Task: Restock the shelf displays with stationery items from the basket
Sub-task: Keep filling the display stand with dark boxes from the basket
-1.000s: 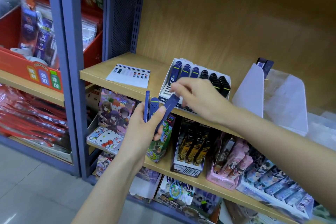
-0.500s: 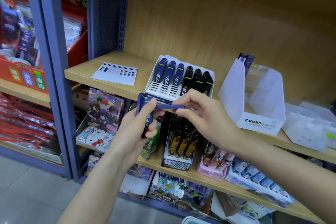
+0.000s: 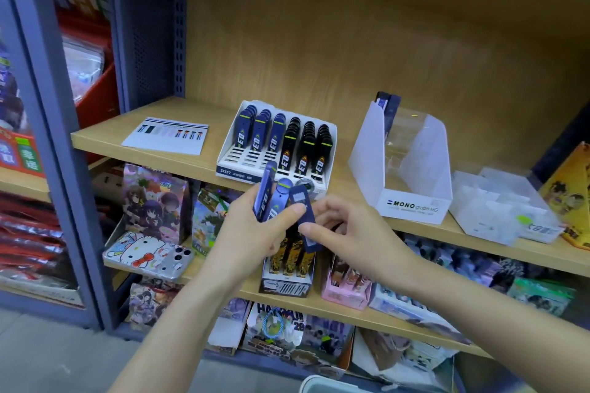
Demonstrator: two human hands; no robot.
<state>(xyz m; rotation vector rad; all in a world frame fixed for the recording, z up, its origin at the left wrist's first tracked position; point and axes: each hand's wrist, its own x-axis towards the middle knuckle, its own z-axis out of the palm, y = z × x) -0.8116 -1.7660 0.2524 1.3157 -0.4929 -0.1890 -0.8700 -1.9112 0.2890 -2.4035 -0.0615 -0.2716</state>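
Left hand (image 3: 255, 234) grips blue cases (image 3: 265, 193) | right hand (image 3: 348, 233) pinches single case (image 3: 306, 233) | display box (image 3: 230, 171): blue, black rows

Single head-worn view, looking forward and down, close to shelf (image 3: 166, 150)

We're in a shop here, stationery by the look of it. Wooden shelves (image 3: 105, 137) run in tiers between blue metal uprights (image 3: 57, 169), stocked front to back. A white display box (image 3: 236, 169) stands rows of blue cases (image 3: 258, 134) and black cases (image 3: 306, 143) in slots. A clear MONO box (image 3: 415, 207) sits beside it, and a product colour card (image 3: 166, 137) lies flat. Below, cartoon-printed packs (image 3: 153, 198) and a pink box (image 3: 343, 295) face outward; a red bin (image 3: 95, 99) holds bagged goods.
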